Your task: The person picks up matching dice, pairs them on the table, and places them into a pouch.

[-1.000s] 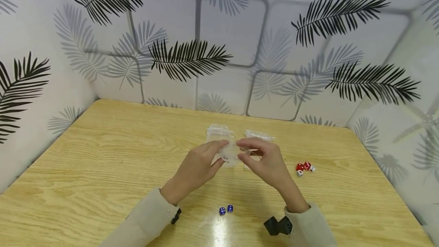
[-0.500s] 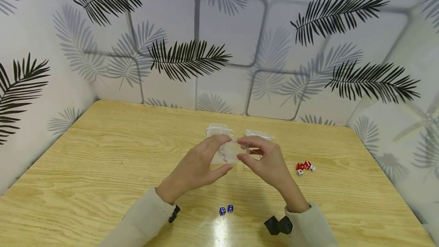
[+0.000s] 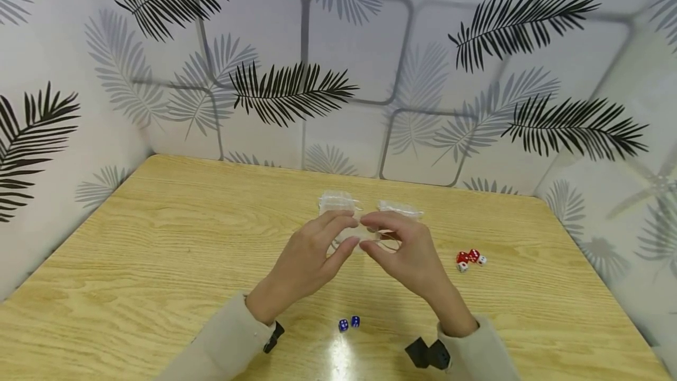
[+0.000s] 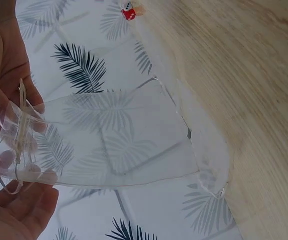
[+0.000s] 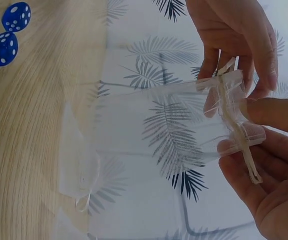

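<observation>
A sheer, flat drawstring pouch (image 4: 128, 140) hangs between my hands, above the table. Its gathered mouth, with the pale cord (image 5: 231, 117) running through, lies at the fingertips. My right hand (image 3: 404, 243) pinches the mouth, thumb in front and fingers behind. From the other side my left hand (image 3: 312, 251) holds a corner of the mouth between thumb and fingers, some of them showing through the mesh in the right wrist view. A loop of cord hangs by the left fingers. No die shows inside the pouch.
Two blue dice (image 3: 343, 325) lie on the wooden table (image 3: 158, 240) near its front. Red and white dice (image 3: 462, 257) sit together at the right. Behind my hands lie more sheer pouches (image 3: 338, 199), one packet (image 3: 400, 209) farther right. A leaf-patterned wall (image 3: 338, 140) stands behind the table.
My left hand let go, with thumb and fingers spread apart half a second ago, then closed again at the pouch's mouth. The right hand keeps its pinch, shifting slightly left. The dice have not moved.
</observation>
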Action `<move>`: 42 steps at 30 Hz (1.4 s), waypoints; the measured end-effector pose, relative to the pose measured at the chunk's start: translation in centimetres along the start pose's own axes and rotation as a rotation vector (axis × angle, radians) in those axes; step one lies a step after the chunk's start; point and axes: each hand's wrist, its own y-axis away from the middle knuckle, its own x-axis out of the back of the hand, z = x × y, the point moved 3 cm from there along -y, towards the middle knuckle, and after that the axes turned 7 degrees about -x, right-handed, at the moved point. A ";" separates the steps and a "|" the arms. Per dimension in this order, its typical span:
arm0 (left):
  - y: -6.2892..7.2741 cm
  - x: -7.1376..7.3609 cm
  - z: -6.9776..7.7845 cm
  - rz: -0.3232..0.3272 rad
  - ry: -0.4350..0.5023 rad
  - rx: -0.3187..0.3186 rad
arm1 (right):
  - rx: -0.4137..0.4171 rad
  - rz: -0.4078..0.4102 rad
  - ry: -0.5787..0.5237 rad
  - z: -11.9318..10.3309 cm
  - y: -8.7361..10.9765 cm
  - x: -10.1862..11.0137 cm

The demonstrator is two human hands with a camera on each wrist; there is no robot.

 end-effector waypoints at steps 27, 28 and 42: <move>-0.2 0.6 1.4 0.097 -0.163 0.093 | 0.151 0.208 0.160 -1.1 0.3 -0.4; -0.2 0.6 1.4 0.099 -0.172 0.094 | 0.149 0.201 0.162 -1.2 0.3 -0.4; -0.2 0.9 0.9 0.048 -0.162 0.142 | 0.160 0.134 0.165 -1.3 0.4 -0.6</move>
